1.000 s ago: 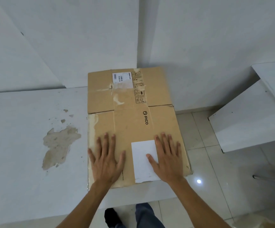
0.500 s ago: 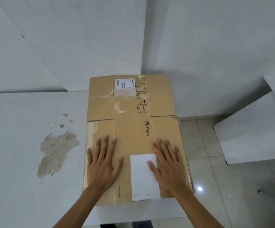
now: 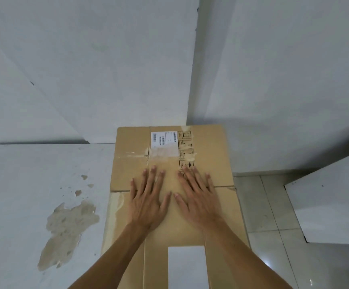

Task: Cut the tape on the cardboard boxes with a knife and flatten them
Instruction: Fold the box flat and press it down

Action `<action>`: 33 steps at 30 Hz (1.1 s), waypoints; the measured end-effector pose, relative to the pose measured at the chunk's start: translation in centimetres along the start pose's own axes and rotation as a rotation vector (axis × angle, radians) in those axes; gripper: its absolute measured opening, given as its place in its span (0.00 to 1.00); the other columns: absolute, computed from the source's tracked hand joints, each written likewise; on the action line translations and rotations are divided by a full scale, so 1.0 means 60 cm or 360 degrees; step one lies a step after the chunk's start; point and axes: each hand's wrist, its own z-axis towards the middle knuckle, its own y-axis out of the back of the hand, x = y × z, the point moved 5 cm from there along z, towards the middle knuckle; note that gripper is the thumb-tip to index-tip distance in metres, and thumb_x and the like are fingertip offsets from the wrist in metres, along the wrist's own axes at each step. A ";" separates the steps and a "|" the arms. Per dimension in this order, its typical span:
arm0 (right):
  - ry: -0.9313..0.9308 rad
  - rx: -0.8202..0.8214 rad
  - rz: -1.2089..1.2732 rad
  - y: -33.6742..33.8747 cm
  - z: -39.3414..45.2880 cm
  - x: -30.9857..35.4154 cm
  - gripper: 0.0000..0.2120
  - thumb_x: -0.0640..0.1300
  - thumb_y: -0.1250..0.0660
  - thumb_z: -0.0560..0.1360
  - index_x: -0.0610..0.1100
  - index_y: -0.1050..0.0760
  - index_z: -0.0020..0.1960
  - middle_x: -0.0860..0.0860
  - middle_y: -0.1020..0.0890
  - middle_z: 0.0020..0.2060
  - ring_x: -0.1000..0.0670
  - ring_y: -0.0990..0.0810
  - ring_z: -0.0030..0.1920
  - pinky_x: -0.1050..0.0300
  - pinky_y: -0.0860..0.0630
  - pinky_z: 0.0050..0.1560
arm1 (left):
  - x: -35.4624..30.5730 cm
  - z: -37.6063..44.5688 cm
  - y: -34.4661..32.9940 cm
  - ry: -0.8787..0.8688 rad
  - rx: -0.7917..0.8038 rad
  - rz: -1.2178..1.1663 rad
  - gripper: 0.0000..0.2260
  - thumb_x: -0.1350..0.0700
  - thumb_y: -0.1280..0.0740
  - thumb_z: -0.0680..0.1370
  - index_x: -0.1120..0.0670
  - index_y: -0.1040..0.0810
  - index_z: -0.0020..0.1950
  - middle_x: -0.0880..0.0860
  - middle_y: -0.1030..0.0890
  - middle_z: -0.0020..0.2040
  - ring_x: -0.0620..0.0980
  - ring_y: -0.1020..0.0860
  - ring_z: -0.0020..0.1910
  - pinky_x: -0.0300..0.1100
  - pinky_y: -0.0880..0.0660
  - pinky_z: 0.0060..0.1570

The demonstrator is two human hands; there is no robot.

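A brown cardboard box (image 3: 215,155) lies flattened on a white table (image 3: 23,184), its right part overhanging the table's edge. It carries a barcode label at the far end, torn tape marks and a white sticker near me. My left hand (image 3: 148,197) and my right hand (image 3: 198,197) both press flat on the middle of the box, fingers straight and spread, side by side across the fold line. No knife is in view.
The table top has a patch of peeled paint (image 3: 69,228) left of the box. White walls meet in a corner behind. A tiled floor (image 3: 261,215) lies to the right, with a white board or table (image 3: 332,201) beyond it.
Both hands slid forward from the near part of the box to its middle and moved closer together. The view tilted up, so the box sits lower in frame.
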 end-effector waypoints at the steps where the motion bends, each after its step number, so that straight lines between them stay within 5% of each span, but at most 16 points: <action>1: 0.0003 0.0000 0.0000 -0.002 0.003 0.000 0.33 0.67 0.56 0.84 0.53 0.51 0.85 0.53 0.51 0.84 0.50 0.58 0.83 0.36 0.52 0.81 | 0.000 0.001 -0.001 -0.0015 -0.0007 -0.0009 0.32 0.36 0.50 0.84 0.44 0.54 0.85 0.47 0.56 0.85 0.50 0.58 0.84 0.63 0.55 0.80; 5: 0.0030 0.0011 0.0020 -0.006 0.014 -0.004 0.33 0.67 0.54 0.83 0.53 0.45 0.84 0.52 0.45 0.83 0.48 0.54 0.84 0.37 0.49 0.81 | 0.005 0.009 -0.008 -0.0024 -0.0008 -0.0026 0.32 0.34 0.50 0.83 0.45 0.48 0.85 0.49 0.50 0.85 0.52 0.53 0.84 0.62 0.52 0.80; 10: 0.0058 -0.0016 0.0044 -0.002 0.056 -0.010 0.33 0.66 0.56 0.84 0.52 0.47 0.84 0.53 0.47 0.84 0.49 0.54 0.84 0.37 0.46 0.80 | 0.009 0.062 0.012 -0.0112 -0.0031 -0.0035 0.23 0.40 0.47 0.83 0.50 0.24 0.70 0.55 0.28 0.72 0.62 0.28 0.71 0.65 0.40 0.74; 13: -0.0031 -0.0047 0.0092 0.009 0.097 -0.016 0.32 0.66 0.59 0.84 0.54 0.51 0.85 0.54 0.51 0.84 0.50 0.57 0.83 0.38 0.52 0.82 | 0.012 0.113 0.030 -0.0073 -0.0074 0.0006 0.21 0.41 0.46 0.83 0.50 0.28 0.71 0.54 0.32 0.72 0.61 0.29 0.67 0.68 0.42 0.74; 16: -0.0098 -0.0059 0.0129 0.010 0.123 -0.020 0.32 0.66 0.59 0.84 0.56 0.57 0.84 0.55 0.56 0.84 0.50 0.62 0.83 0.37 0.56 0.81 | 0.014 0.127 0.017 -0.0022 -0.0035 0.0054 0.29 0.37 0.48 0.84 0.42 0.47 0.84 0.52 0.51 0.85 0.58 0.49 0.82 0.66 0.63 0.78; 18: -0.0111 -0.0055 0.0135 0.004 0.128 -0.021 0.31 0.66 0.59 0.84 0.56 0.56 0.84 0.56 0.56 0.84 0.50 0.62 0.83 0.36 0.56 0.81 | 0.014 0.126 0.007 -0.0040 -0.0048 0.0015 0.30 0.37 0.48 0.84 0.41 0.53 0.84 0.50 0.56 0.85 0.55 0.56 0.84 0.66 0.62 0.78; 25: -0.0119 -0.0077 0.0109 0.013 0.182 -0.032 0.27 0.64 0.50 0.83 0.55 0.34 0.78 0.50 0.32 0.78 0.45 0.41 0.80 0.33 0.46 0.79 | 0.017 0.130 0.000 -0.0025 0.0084 0.0030 0.28 0.35 0.54 0.84 0.39 0.52 0.84 0.48 0.51 0.85 0.52 0.50 0.84 0.64 0.56 0.78; 28: -0.0231 -0.0074 0.0129 0.015 0.222 -0.053 0.32 0.67 0.56 0.83 0.57 0.47 0.84 0.50 0.48 0.84 0.46 0.52 0.84 0.35 0.55 0.81 | 0.027 0.146 0.006 -0.0077 0.0093 0.0026 0.28 0.33 0.51 0.83 0.39 0.40 0.82 0.49 0.38 0.82 0.54 0.38 0.80 0.64 0.49 0.78; 30: -0.0270 -0.0067 0.0131 0.013 0.232 -0.057 0.33 0.69 0.58 0.82 0.58 0.53 0.84 0.52 0.54 0.84 0.48 0.58 0.83 0.35 0.57 0.81 | 0.033 0.174 0.018 -0.0131 0.0057 0.0041 0.26 0.32 0.50 0.82 0.41 0.31 0.76 0.50 0.29 0.74 0.55 0.28 0.69 0.65 0.39 0.73; 33: -0.0262 -0.0040 0.0148 0.015 0.229 -0.056 0.33 0.70 0.60 0.81 0.60 0.56 0.84 0.53 0.56 0.84 0.50 0.61 0.83 0.36 0.59 0.81 | 0.038 0.226 0.036 -0.0075 0.0040 0.0051 0.30 0.29 0.50 0.80 0.44 0.30 0.74 0.53 0.31 0.67 0.58 0.29 0.62 0.68 0.35 0.69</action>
